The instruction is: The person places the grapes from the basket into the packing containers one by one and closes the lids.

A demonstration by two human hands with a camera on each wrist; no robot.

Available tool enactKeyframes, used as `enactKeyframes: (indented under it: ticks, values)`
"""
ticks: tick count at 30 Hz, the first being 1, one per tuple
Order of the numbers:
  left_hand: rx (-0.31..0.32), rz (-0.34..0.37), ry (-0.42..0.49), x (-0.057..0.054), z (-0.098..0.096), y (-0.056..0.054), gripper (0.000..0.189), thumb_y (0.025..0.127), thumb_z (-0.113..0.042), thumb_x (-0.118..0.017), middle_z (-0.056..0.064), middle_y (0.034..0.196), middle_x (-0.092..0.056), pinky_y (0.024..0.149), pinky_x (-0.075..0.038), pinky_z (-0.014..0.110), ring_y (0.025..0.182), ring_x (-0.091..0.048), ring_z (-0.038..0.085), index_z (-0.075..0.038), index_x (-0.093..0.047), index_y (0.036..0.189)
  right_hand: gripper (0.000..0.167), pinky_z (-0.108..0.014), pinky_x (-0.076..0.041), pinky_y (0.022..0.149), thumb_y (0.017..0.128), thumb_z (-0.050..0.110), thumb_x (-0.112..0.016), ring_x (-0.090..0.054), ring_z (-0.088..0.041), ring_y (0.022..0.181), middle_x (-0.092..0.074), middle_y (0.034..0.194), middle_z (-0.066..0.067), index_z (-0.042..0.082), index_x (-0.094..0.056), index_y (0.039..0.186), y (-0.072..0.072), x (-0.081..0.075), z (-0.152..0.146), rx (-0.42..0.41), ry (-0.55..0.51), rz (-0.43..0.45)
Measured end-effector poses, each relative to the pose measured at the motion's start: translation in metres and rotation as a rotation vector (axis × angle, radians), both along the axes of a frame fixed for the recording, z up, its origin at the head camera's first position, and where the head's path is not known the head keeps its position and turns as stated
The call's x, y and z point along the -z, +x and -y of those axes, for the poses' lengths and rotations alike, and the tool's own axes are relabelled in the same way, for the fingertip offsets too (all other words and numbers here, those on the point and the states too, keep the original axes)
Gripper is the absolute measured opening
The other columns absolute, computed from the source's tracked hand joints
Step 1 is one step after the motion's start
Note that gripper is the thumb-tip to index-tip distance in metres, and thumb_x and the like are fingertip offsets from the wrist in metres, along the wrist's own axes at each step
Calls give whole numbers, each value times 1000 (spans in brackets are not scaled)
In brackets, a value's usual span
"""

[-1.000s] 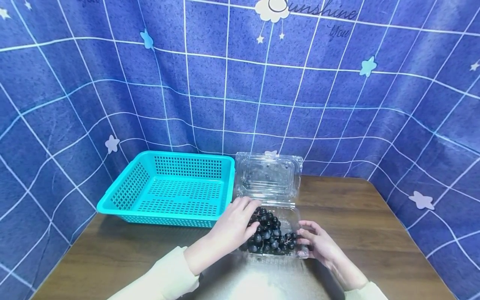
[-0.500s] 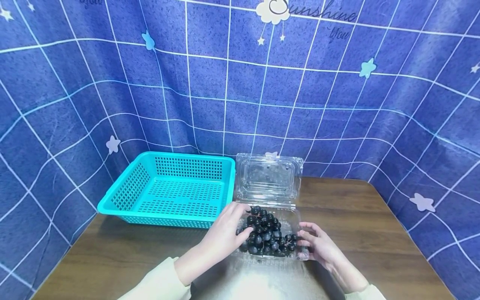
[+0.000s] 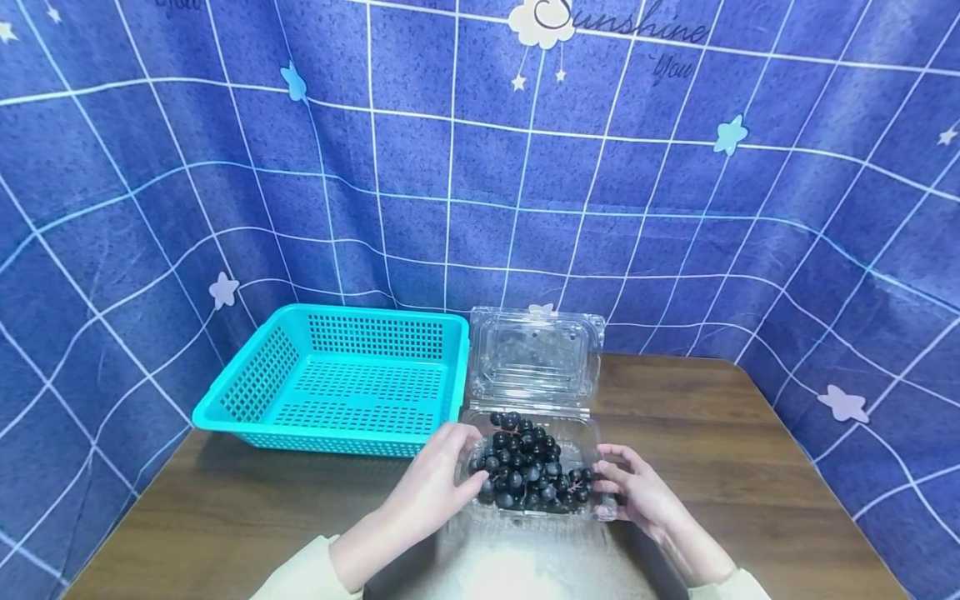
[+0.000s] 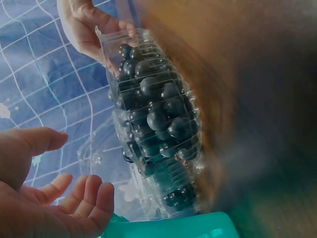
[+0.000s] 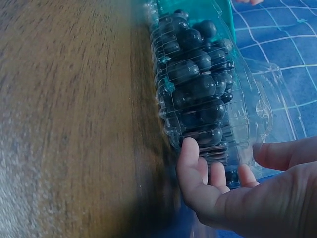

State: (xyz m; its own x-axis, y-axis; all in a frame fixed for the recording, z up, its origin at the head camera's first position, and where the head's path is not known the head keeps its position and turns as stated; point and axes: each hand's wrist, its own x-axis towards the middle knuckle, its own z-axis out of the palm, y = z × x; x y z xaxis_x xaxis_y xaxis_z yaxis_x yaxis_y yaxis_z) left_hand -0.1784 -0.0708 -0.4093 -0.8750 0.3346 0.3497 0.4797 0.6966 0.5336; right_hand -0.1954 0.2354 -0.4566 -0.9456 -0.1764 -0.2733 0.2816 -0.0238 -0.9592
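Dark grapes in a bunch lie in the base of a clear plastic clamshell box, whose lid stands up behind. At the box's left side is my left hand; in the left wrist view its fingers are loosely bent, apart from the box, with nothing between them. My right hand holds the box's right end. The right wrist view shows its fingers curled against the end wall and the thumb by the rim.
A turquoise plastic basket with slotted walls stands left of the box, near the lid. The wooden table ends at a blue gridded curtain behind and on both sides.
My left hand has drawn back left and toward me, off the grapes to the box's left edge, so more of the bunch shows. My right hand has stayed on the box.
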Motion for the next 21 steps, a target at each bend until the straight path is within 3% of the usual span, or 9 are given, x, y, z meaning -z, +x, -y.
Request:
enactKeyframes:
  ticks: [10, 21]
  values:
    - [-16, 58, 44, 7, 8, 7, 32, 78, -13, -72, -5, 89, -50, 66, -47, 20, 76, -49, 9, -10, -56, 106, 48, -43, -54, 74, 96, 18, -49, -54, -22, 96, -46, 114, -12, -2, -27, 135, 1, 1, 0, -10, -2, -2]
    - [-19, 153, 128, 25, 22, 8, 30, 76, -10, -73, 0, 87, -53, 66, -49, 21, 74, -51, 9, -7, -56, 100, 49, -43, -54, 74, 97, 18, -49, -55, -22, 96, -45, 113, -12, -3, -26, 135, 1, 2, -2, -18, 0, -11]
